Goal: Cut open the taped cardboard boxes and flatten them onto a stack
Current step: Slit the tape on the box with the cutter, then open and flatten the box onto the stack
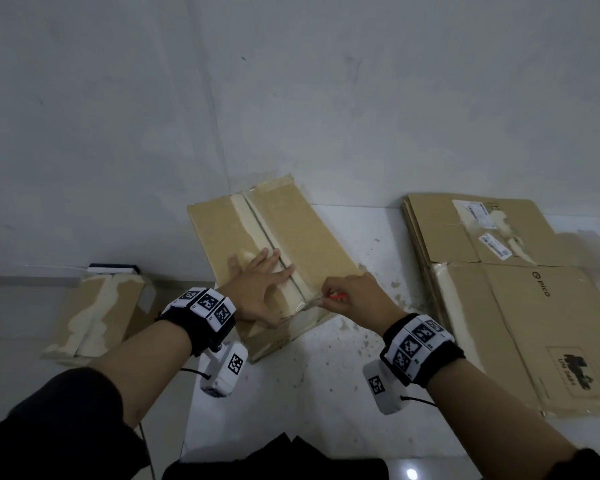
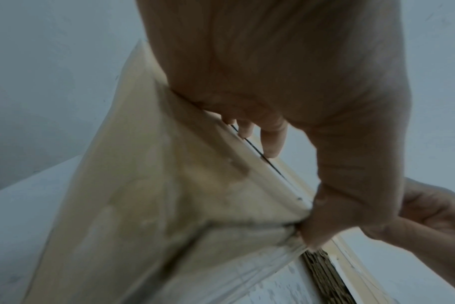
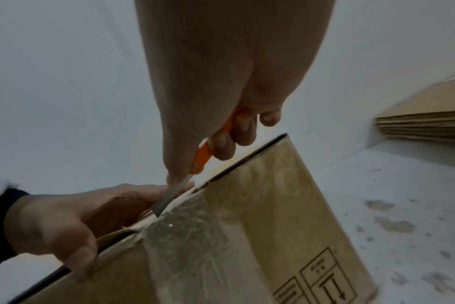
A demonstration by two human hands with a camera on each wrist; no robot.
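Observation:
A taped cardboard box point(image 1: 312, 230) lies on the white table point(image 1: 326, 393), its top seam covered with clear tape. My left hand point(image 1: 262, 285) presses flat on the top, just left of the seam, fingers straight; in the right wrist view its thumb point(image 3: 81, 259) hangs over the box's near edge. My right hand point(image 1: 352, 297) grips an orange-handled knife point(image 3: 204, 155). The blade point(image 3: 169, 198) has its tip in the tape at the near end of the seam, right beside my left hand point(image 3: 73, 214). The left wrist view shows the palm point(image 2: 273, 72) on the taped box point(image 2: 148, 185).
A stack of flattened cardboard point(image 1: 506, 292) lies on the table to the right, its layered edge point(image 3: 424, 125) visible in the right wrist view. Another taped box point(image 1: 96, 317) sits lower at the left. A wall stands close behind the table.

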